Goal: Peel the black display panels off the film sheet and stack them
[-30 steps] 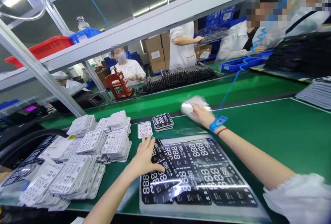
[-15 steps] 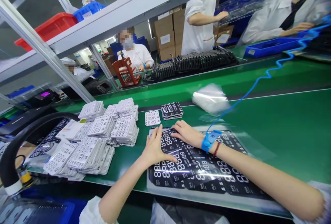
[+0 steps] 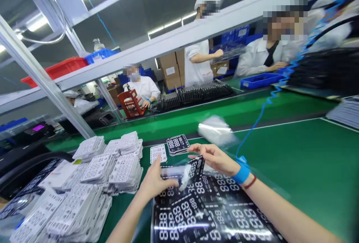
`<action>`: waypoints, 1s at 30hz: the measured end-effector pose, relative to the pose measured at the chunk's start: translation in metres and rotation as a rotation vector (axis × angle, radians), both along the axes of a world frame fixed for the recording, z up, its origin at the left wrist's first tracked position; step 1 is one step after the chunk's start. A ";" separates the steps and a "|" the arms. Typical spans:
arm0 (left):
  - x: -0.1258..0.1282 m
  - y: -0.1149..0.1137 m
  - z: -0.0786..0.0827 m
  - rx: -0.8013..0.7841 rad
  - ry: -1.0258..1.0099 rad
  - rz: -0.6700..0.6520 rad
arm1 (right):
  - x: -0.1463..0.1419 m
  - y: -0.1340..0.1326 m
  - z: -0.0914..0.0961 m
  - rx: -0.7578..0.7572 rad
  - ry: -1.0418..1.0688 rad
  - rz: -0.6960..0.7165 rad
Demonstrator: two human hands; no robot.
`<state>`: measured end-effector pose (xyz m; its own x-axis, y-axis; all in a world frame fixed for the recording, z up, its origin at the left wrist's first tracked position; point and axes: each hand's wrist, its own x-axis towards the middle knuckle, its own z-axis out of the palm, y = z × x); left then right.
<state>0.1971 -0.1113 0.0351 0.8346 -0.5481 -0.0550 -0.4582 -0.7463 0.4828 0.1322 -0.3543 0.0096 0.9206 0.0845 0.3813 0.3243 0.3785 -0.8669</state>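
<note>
A large sheet of black panels printed with white digits (image 3: 238,217) lies on the green bench in front of me. My right hand (image 3: 217,159), with a blue wrist strap, pinches one black digit panel (image 3: 198,167) by its upper edge and holds it tilted up off the sheet. Glare hides part of that panel. My left hand (image 3: 154,181) rests at the sheet's upper left, thumb and fingers spread. Just beyond it lies a white card (image 3: 158,154), beside a small pile of black panels (image 3: 178,144).
Several stacks of white cards (image 3: 97,168) stand on the left. A clear plastic bag (image 3: 215,129) lies behind my right hand, and the blue coiled cord (image 3: 256,123) runs from my strap. Across the bench are black parts in a row (image 3: 196,95), a blue tray (image 3: 260,81) and co-workers.
My right hand has risen from the sheet, lifting a black digit panel by its edge. My left hand stays spread at the sheet's left side. The head view has tilted upward.
</note>
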 end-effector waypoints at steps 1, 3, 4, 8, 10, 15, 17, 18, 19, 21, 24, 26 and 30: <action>0.008 -0.007 0.005 0.045 -0.059 0.084 | -0.001 -0.002 0.001 0.040 -0.001 -0.036; 0.025 -0.023 0.012 0.162 -0.155 0.237 | -0.003 -0.005 0.004 0.094 0.000 -0.085; 0.032 -0.030 0.014 0.206 -0.169 0.294 | -0.004 -0.006 0.006 0.108 0.001 -0.092; 0.055 -0.048 0.010 0.281 -0.107 0.426 | -0.009 -0.007 0.010 0.116 -0.012 -0.090; 0.062 -0.048 0.006 0.290 -0.083 0.460 | -0.010 -0.008 0.011 0.124 -0.024 -0.096; 0.068 -0.036 0.006 0.225 -0.090 0.418 | -0.010 -0.008 0.013 0.200 0.003 -0.085; 0.066 -0.031 0.013 0.190 -0.156 0.426 | -0.011 -0.008 0.015 0.230 0.025 -0.073; 0.063 -0.029 0.019 0.154 -0.213 0.436 | -0.011 -0.007 0.015 0.245 0.031 -0.074; 0.060 -0.028 0.026 0.100 -0.278 0.435 | -0.012 -0.007 0.016 0.260 0.036 -0.076; 0.053 -0.030 0.043 -0.080 -0.396 0.392 | -0.012 -0.008 0.016 0.294 0.047 -0.091; 0.036 -0.043 0.066 -0.487 -0.334 0.252 | -0.010 -0.011 0.013 0.356 0.073 -0.141; 0.024 -0.059 0.072 -0.782 -0.076 0.153 | -0.008 -0.016 0.008 0.392 0.102 -0.166; 0.003 -0.098 0.059 -1.118 0.585 0.126 | -0.006 -0.023 -0.001 0.421 0.138 -0.173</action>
<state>0.2003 -0.2090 0.0940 0.8920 -0.4520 0.0081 0.0798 0.1752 0.9813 0.1264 -0.3774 0.0085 0.9520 -0.2102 0.2225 0.3061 0.6569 -0.6890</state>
